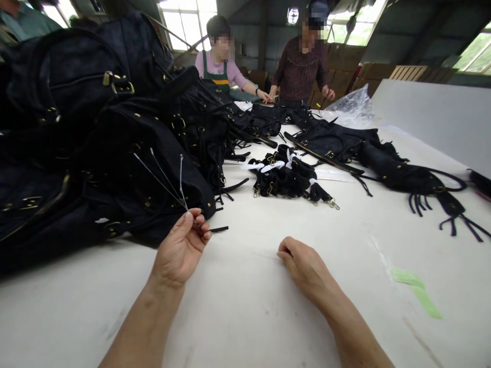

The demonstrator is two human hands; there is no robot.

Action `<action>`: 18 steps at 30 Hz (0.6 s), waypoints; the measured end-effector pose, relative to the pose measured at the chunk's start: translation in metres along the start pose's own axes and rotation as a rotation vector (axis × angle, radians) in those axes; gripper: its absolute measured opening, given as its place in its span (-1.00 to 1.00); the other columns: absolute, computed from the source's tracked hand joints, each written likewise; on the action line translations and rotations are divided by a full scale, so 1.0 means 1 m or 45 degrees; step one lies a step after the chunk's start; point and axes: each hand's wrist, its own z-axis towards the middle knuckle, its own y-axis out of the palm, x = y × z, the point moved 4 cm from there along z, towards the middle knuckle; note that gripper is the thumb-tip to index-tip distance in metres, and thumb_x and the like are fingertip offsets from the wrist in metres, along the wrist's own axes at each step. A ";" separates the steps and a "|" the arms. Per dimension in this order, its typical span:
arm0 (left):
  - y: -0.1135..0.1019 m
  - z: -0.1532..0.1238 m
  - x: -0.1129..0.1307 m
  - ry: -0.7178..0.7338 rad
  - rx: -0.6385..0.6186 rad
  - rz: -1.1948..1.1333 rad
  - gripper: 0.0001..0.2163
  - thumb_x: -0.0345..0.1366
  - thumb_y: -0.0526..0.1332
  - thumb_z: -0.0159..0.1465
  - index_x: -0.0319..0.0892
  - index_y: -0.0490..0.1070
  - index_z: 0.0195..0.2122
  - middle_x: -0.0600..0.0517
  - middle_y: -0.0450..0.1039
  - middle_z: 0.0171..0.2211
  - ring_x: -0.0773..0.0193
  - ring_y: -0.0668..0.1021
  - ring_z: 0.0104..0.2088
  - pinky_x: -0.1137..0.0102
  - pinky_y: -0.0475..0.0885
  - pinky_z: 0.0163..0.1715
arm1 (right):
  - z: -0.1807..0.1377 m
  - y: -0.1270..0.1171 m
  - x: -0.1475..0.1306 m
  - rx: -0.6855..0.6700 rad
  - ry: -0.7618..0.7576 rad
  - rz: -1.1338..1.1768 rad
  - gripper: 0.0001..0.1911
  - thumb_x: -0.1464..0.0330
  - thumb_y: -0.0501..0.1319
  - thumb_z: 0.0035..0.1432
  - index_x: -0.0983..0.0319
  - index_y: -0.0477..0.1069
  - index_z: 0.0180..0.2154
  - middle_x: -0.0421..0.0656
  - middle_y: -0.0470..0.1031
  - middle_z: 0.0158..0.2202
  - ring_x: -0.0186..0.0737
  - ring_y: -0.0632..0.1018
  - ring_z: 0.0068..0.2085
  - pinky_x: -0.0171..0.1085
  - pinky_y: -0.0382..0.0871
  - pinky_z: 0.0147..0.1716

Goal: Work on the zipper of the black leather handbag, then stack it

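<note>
My left hand [183,248] pinches a small bunch of thin white plastic ties [169,180] that fan upward against the pile of black bags [99,148] on the left. My right hand [301,263] rests on the white table [245,306] with its fingers curled and pressed against the surface; whether anything is under the fingertips is hidden. A heap of rolled black straps [286,176] bound with white ties and fitted with brass clips lies beyond both hands, near the table's middle.
More black bags and straps [387,161] stretch across the far right. A crumpled clear plastic bag [351,105] sits at the back. Two people [264,66] work at the far end. Green tape strips [416,289] lie at the right.
</note>
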 end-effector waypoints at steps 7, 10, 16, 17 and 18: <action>0.014 -0.019 -0.033 -0.136 -0.103 0.516 -0.73 -0.11 0.32 0.11 -0.23 0.49 -0.30 0.03 0.51 -0.48 0.38 0.50 -0.52 0.56 0.39 -0.59 | 0.003 0.004 -0.004 0.277 0.155 0.483 -0.81 0.28 0.11 0.19 0.19 0.28 -0.45 -0.31 0.27 -0.58 -0.33 0.29 -0.54 -0.35 0.09 -0.54; 0.024 -0.028 -0.045 -0.145 -0.210 0.749 -0.71 -0.10 0.31 0.12 -0.27 0.51 -0.34 -0.06 0.55 -0.49 0.34 0.51 -0.52 0.56 0.36 -0.60 | 0.003 0.012 -0.011 0.290 0.125 0.551 -0.83 0.30 0.13 0.17 0.20 0.30 -0.45 -0.32 0.27 -0.59 -0.36 0.28 -0.56 -0.37 0.10 -0.56; 0.025 -0.029 -0.043 -0.054 -0.212 0.910 -0.71 -0.08 0.27 0.13 -0.25 0.51 -0.37 -0.03 0.54 -0.51 0.32 0.50 -0.52 0.52 0.36 -0.59 | -0.020 0.023 -0.038 0.025 -0.113 0.304 -0.90 0.48 0.14 0.05 0.21 0.36 -0.48 -0.29 0.40 -0.53 -0.38 0.36 -0.50 -0.40 0.13 -0.48; 0.023 -0.027 -0.038 0.015 -0.153 0.891 -0.72 -0.08 0.26 0.14 -0.23 0.50 -0.36 0.01 0.52 -0.51 0.34 0.49 -0.52 0.53 0.36 -0.58 | -0.025 0.026 -0.040 -0.065 -0.134 0.259 -0.90 0.50 0.14 0.03 0.21 0.36 -0.47 -0.28 0.41 -0.52 -0.38 0.37 -0.49 -0.40 0.12 -0.48; 0.021 -0.025 -0.032 0.083 -0.089 0.865 -0.73 -0.08 0.24 0.15 -0.21 0.49 -0.35 0.04 0.51 -0.51 0.36 0.48 -0.52 0.54 0.35 -0.57 | -0.030 0.028 -0.041 -0.137 -0.142 0.208 -0.89 0.50 0.14 0.02 0.21 0.36 -0.47 -0.28 0.43 -0.51 -0.37 0.37 -0.48 -0.39 0.11 -0.48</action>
